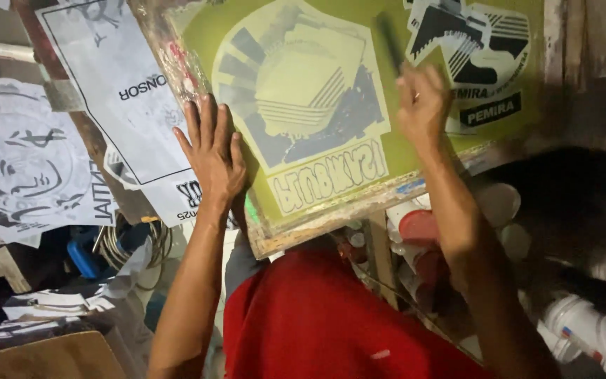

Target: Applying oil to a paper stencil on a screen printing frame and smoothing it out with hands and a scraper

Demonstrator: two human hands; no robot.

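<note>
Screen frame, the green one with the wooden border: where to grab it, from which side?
Take the wooden frame by its lower rail, coming from below near the corner. The rail is bare, paint-stained wood with an open edge; the green mesh looks fragile. The left hand lies flat at the left edge, and the right hand holds a dark tool over the mesh.

The person wore a red garment point(317, 323) over the body, at six o'clock of the view. Both forearms were bare, without sleeves. The left hand point(212, 154) and right hand point(422, 105) had no gloves.
</note>
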